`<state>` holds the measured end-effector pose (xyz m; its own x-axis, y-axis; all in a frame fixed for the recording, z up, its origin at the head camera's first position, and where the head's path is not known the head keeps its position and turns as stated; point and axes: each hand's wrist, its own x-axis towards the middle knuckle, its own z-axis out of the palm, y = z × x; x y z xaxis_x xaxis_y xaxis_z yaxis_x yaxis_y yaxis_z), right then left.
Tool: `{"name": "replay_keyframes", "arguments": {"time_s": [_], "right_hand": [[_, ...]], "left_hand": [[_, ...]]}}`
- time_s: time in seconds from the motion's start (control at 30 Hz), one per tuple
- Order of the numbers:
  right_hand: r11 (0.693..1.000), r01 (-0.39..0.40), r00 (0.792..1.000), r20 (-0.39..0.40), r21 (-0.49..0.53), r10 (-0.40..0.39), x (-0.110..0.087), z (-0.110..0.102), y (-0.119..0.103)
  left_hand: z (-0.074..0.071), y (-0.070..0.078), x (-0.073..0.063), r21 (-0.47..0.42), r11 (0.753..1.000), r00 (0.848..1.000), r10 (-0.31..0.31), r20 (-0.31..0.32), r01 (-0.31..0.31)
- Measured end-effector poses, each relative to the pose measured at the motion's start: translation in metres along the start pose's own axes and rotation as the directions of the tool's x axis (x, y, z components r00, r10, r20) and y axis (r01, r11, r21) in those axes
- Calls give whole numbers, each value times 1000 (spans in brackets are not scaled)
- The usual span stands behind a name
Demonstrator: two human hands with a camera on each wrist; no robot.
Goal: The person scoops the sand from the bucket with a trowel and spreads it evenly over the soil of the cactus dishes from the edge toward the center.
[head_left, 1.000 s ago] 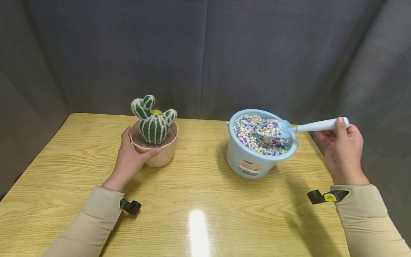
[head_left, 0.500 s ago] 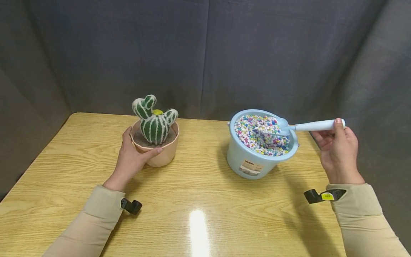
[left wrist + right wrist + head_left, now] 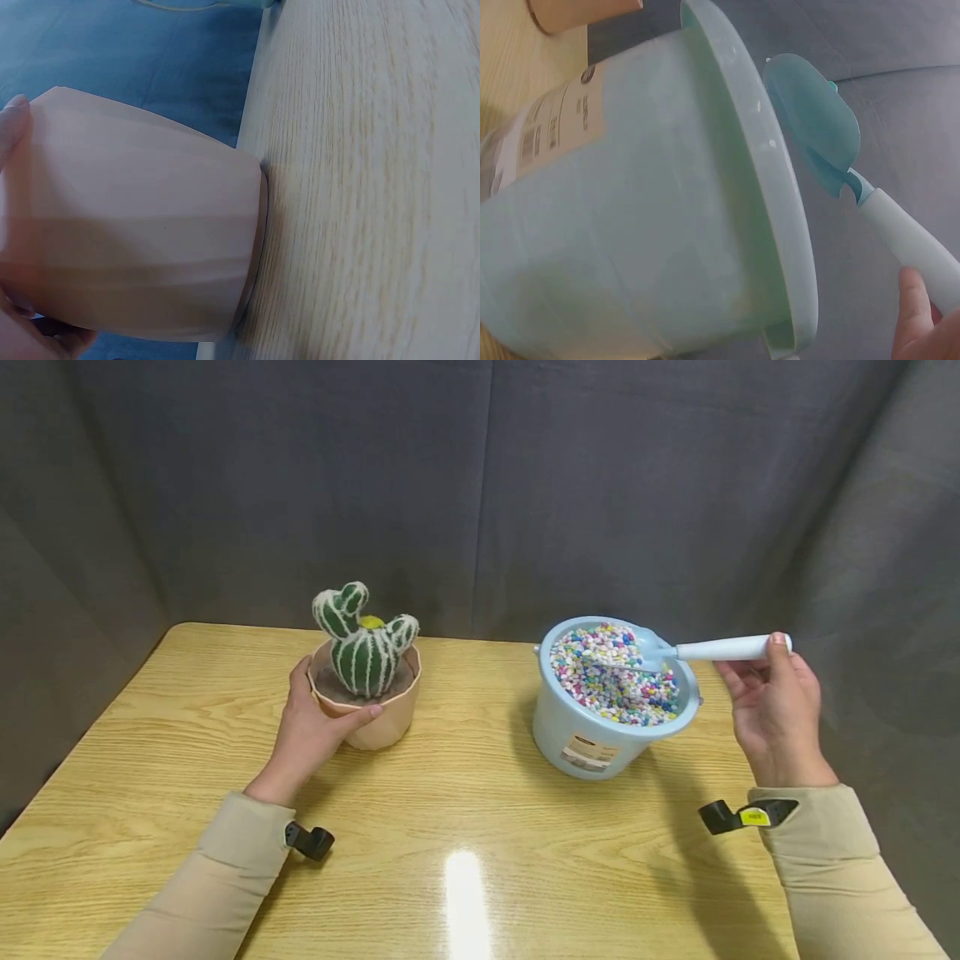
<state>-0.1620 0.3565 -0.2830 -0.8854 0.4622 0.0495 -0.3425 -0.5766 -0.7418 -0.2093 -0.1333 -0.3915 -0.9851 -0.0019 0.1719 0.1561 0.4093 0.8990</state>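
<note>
My left hand (image 3: 303, 739) grips the peach-coloured plant pot (image 3: 393, 718) at its left side, thumb across the front near the rim. The faceted pot stands on the table and holds a green cactus (image 3: 365, 664) with white fuzzy ribs and a yellow top. In my right hand (image 3: 783, 718) is a trowel, its white handle (image 3: 723, 649) pinched near the end with the thumb on top. The light-blue trowel blade (image 3: 814, 112) shows just above the bucket rim in the right wrist view, carrying pebbles. Below it, a light-blue bucket (image 3: 551, 718) holds multicoloured pebbles (image 3: 630, 697).
The wooden table (image 3: 450, 793) ends at a dark grey curtain (image 3: 337, 485) behind the pot and bucket. A stretch of tabletop separates pot from bucket. The bucket bears a paper label (image 3: 589, 753) at the front.
The right hand has moved left, carrying the trowel with pebbles farther over the bucket. The left hand keeps its grip on the pot, which stays in place.
</note>
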Motion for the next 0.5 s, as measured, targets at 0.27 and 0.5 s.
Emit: {"name": "replay_keyframes", "arguments": {"time_s": [0.27, 0.5], "right_hand": [[1000, 5, 999, 52, -9, -4, -5, 12, 8], [998, -20, 996, 86, -51, 25, -11, 27, 17]], "left_hand": [[0, 0, 0, 0, 1000, 1000, 2, 0, -2], [1, -1, 1, -6, 1000, 1000, 2, 2, -2]]}}
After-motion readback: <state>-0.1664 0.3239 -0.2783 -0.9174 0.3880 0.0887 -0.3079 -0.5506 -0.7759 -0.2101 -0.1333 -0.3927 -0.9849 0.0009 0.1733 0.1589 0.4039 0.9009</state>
